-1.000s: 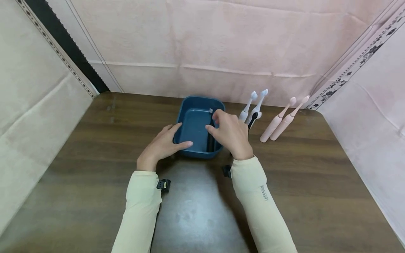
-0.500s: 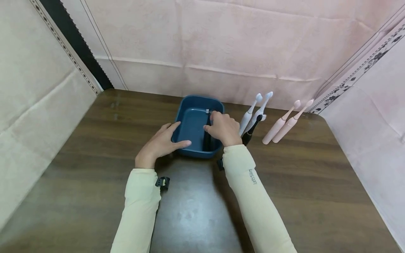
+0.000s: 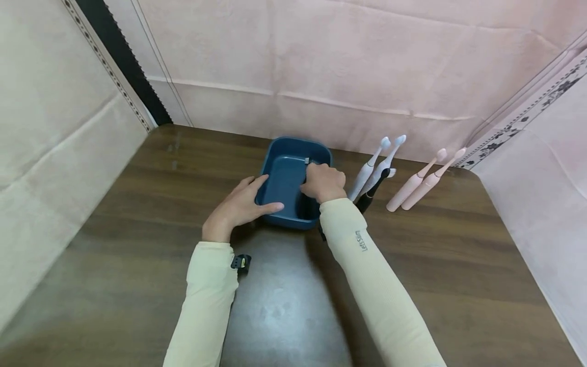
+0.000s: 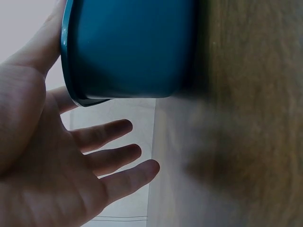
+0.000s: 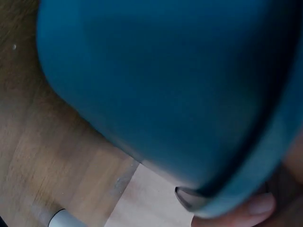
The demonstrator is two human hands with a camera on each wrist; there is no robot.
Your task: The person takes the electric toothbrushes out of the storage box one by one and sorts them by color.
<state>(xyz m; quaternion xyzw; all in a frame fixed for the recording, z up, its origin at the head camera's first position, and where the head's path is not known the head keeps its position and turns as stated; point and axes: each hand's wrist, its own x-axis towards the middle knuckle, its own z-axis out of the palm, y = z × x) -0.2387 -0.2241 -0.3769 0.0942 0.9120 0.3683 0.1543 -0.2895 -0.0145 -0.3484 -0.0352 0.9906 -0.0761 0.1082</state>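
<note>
A dark blue box [image 3: 286, 178] stands near the table's back edge. My left hand [image 3: 236, 209] rests against its left near corner, thumb and fingers spread. In the left wrist view, the thumb of that left hand [image 4: 57, 137] lies along the box rim while several fingers stay off the wall. My right hand [image 3: 324, 182] reaches over the right side into the box, fingers curled down round a black electric toothbrush lying lengthwise there. Its bristle head [image 3: 308, 160] shows past the fingers; most of the handle is hidden. A fingertip [image 5: 260, 204] shows by the rim in the right wrist view.
Right of the box are two white electric toothbrushes [image 3: 364, 176] and a second black toothbrush [image 3: 372, 192]. Further right are two pink toothbrushes [image 3: 419, 183]. Pale cloth [image 3: 339, 66] hangs behind the brown wooden table [image 3: 458, 265].
My right hand has come down into the box and its fingers have curled at the black toothbrush. The head view has shifted slightly. My left hand keeps its place at the box.
</note>
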